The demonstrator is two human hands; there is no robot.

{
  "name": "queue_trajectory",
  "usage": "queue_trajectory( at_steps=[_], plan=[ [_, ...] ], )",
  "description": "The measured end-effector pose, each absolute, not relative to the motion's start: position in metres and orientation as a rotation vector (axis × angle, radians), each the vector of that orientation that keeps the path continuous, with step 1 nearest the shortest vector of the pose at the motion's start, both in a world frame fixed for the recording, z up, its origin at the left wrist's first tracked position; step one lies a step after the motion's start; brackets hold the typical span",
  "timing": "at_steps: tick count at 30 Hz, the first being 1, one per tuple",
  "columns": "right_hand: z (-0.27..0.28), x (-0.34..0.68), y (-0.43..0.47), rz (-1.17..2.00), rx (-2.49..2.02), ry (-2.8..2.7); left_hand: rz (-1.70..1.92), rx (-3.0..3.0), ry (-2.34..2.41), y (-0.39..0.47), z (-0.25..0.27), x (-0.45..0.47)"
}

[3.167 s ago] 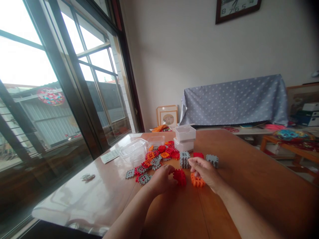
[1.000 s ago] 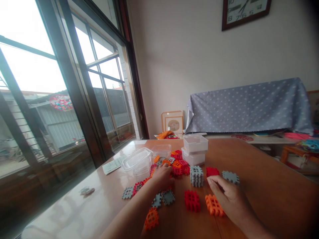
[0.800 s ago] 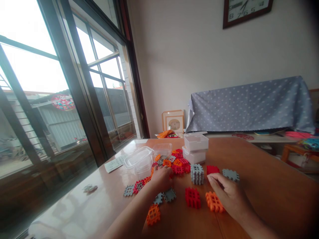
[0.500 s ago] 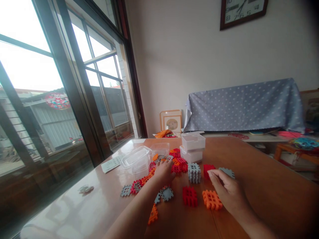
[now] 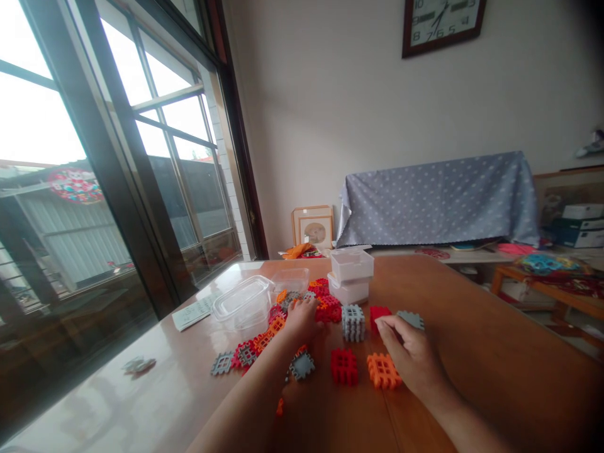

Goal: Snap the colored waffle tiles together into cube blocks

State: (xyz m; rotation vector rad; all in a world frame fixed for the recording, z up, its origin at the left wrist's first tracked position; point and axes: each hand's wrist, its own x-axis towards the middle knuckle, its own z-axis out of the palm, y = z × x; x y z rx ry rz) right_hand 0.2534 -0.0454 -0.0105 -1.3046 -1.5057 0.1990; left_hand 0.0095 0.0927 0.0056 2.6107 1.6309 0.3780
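Note:
My left hand (image 5: 302, 319) reaches over a heap of interlocking plastic tiles (image 5: 326, 301) in red, orange and grey, its fingers apart and touching the pieces. What lies under its fingertips is partly hidden. My right hand (image 5: 409, 345) is loosely closed, thumb against fingers, with nothing visible in it. Its fingertips are in front of a red tile stack (image 5: 379, 312), and I cannot tell whether they touch. Around it stand a grey stack (image 5: 353, 323), another red stack (image 5: 344, 367) and an orange stack (image 5: 383, 371). A grey piece (image 5: 411, 319) lies behind it.
Two stacked white boxes (image 5: 351, 277) stand behind the heap. Clear plastic containers (image 5: 245, 303) and a paper booklet (image 5: 191, 314) are at the left. Loose grey tiles (image 5: 302, 365) lie near my left forearm. A small clear packet (image 5: 138, 365) sits near the window side.
The view has turned slightly right, so everything appears shifted left. My left hand still works at the heap with its fingers slightly moved; my right hand stays by the red stack.

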Motion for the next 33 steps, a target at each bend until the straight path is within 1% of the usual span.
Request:
queue_trajectory(
  at_steps=[3, 5, 7, 12, 15, 19, 24, 29, 33],
  plan=[
    [-0.01, 0.252, -0.045, 0.254, -1.287, -1.497, 0.554, 2.621, 1.535, 0.075, 0.016, 0.005],
    [-0.01, 0.249, -0.043, 0.349, -1.268, -1.475, 0.825, 2.588, 1.312, 0.056, 0.024, 0.003],
    [-0.011, 0.245, -0.043, 0.509, -1.241, -1.432, 0.983, 2.527, 1.099, 0.035, 0.031, 0.003],
    [-0.001, 0.233, -0.05, 1.017, -1.111, -1.254, 0.999, 2.414, 0.757, -0.01, 0.037, 0.012],
    [0.007, 0.228, -0.058, 1.189, -1.057, -1.2, 1.028, 2.403, 0.667, -0.019, 0.032, 0.017],
    [0.01, 0.228, -0.059, 1.244, -1.027, -1.103, 1.096, 2.419, 0.662, -0.018, 0.019, 0.021],
    [0.006, 0.229, -0.055, 1.245, -1.014, -1.041, 1.13, 2.401, 0.868, -0.015, 0.006, 0.026],
    [0.006, 0.226, -0.056, 1.236, -1.047, -1.093, 1.163, 2.345, 0.982, -0.016, 0.008, 0.029],
    [0.006, 0.224, -0.057, 1.216, -1.066, -1.168, 1.114, 2.347, 1.023, -0.016, 0.012, 0.028]
  ],
)
